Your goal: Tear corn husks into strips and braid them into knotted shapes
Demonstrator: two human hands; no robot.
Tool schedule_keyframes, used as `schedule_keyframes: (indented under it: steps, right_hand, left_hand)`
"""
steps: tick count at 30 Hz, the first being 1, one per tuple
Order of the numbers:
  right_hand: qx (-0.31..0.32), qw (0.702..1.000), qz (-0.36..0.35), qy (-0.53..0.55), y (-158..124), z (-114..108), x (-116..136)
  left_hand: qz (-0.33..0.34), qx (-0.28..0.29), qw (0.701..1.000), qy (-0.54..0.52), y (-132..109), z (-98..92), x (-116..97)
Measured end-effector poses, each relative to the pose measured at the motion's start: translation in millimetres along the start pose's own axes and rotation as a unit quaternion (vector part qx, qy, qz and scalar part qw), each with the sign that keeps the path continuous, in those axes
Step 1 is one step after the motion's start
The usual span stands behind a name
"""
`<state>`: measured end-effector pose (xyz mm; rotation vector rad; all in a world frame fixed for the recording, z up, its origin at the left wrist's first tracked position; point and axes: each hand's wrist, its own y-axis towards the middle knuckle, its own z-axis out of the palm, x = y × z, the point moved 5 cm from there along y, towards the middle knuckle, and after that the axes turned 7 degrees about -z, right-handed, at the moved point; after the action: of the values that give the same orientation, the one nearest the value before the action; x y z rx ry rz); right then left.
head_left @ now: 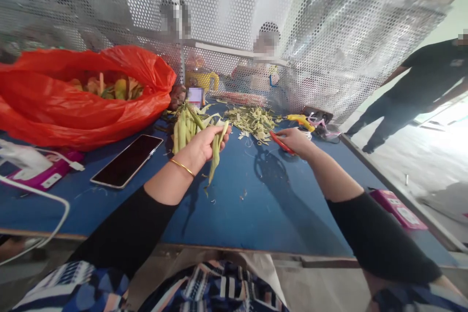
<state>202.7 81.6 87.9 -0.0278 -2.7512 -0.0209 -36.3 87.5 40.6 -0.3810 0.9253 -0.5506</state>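
My left hand [208,144] is closed around a few flat green beans [215,153], which hang down past the fingers. Just behind it lies a bunch of whole beans [185,129] on the blue table. My right hand [296,141] grips what look like red-handled scissors [281,144], held a little above the table. Their blades cannot be made out, though loop shapes show in the shadow below. Between and beyond both hands is a loose heap of cut bean pieces [254,122].
A large red plastic bag [91,126] with plant scraps stands at left. A phone [126,161], a purple box [47,170] with a white cable and a pink box [400,209] lie on the table [234,224]. Perforated metal screen [234,14] behind; a person [413,83] stands right.
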Motion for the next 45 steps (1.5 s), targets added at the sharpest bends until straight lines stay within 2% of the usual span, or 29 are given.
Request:
schedule_keyframes:
  steps: [1, 2, 5, 6, 9, 12, 14, 17, 21, 24, 26, 28, 32, 35, 37, 41, 45]
  right_hand:
    - [-0.013, 1.0, -0.014, 0.01, -4, 1, 1]
    - [0.002, 0.999, -0.036, 0.023, -11, 4, 2]
    - [0.095, 0.989, -0.105, 0.033, -49, 14, 2]
    - [0.103, 0.987, -0.121, 0.023, -64, 17, 0]
    - [0.065, 0.991, -0.111, -0.041, -107, 28, -13]
    - [0.035, 0.987, -0.113, -0.11, -125, 46, -18]
    - [0.033, 0.984, -0.117, -0.131, -119, 56, -15]
    - [0.032, 0.982, -0.105, -0.153, -84, 62, -7]
    - [0.001, 0.988, -0.046, -0.145, -26, 59, 5]
    - [-0.019, 0.991, -0.025, -0.133, -1, 54, 12]
    - [-0.025, 0.992, -0.03, -0.118, 0, 49, 14]
    - [-0.016, 0.993, -0.046, -0.103, -13, 43, 11]
    - [0.066, 0.991, -0.104, -0.051, -56, 38, -6]
    - [0.044, 0.994, -0.086, -0.049, -74, 37, -21]
    - [0.011, 0.997, -0.052, -0.063, -69, 41, -25]
    - [-0.028, 0.997, -0.022, -0.071, -38, 50, -13]
    - [-0.062, 0.996, -0.014, -0.055, -26, 43, -6]
  left_hand:
    - [-0.002, -0.004, 1.0, -0.001, -1, 0.0, 0]
    - [-0.002, -0.004, 1.0, -0.002, -2, 0.4, -1]
    - [-0.001, 0.008, 1.0, -0.009, -6, 2.5, -3]
    - [-0.001, 0.011, 1.0, -0.01, -8, 3.2, -4]
    - [0.0, 0.012, 1.0, -0.009, -11, 4.6, -5]
    - [-0.001, 0.012, 1.0, -0.01, -13, 6.7, -4]
    - [-0.005, 0.013, 1.0, -0.011, -14, 8.0, -2]
    - [-0.008, 0.007, 1.0, -0.006, -14, 7.6, 0]
    - [-0.004, -0.002, 1.0, -0.001, -10, 4.2, -1]
    - [-0.001, -0.009, 1.0, -0.005, -8, 1.8, -3]
    - [-0.003, -0.007, 1.0, -0.004, -7, 1.6, -4]
    - [-0.002, 0.001, 1.0, -0.004, -6, 2.3, -4]
    - [-0.009, 0.014, 1.0, -0.01, -7, 4.9, -3]
    - [-0.011, 0.017, 1.0, -0.01, -9, 6.8, -1]
    - [-0.008, 0.016, 1.0, -0.005, -10, 7.9, 0]
    - [-0.014, 0.005, 1.0, 0.02, -10, 8.5, 6]
    - [-0.015, 0.006, 0.999, 0.036, -6, 9.3, 11]
